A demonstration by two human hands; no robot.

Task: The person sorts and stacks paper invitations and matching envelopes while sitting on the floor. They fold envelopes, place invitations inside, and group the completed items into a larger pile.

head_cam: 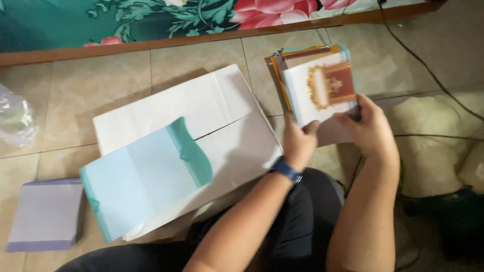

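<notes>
Card stack (325, 88) gripped between both hands (335, 136)

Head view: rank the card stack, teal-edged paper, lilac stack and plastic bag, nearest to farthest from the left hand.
1. Card stack, held by the left hand.
2. Teal-edged paper, left on the white box.
3. Lilac stack, lower left floor.
4. Plastic bag, far left edge.

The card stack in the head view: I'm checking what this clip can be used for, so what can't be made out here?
- Cards under the top card: head view, covered by it; only coloured edges show.
- Top card's lower edge: hidden by the left hand and right hand.
- Its pattern detail: motion blur.
- Clear plastic bag: cut by the left edge.
- White box: partly covered by the teal sheet.
</notes>
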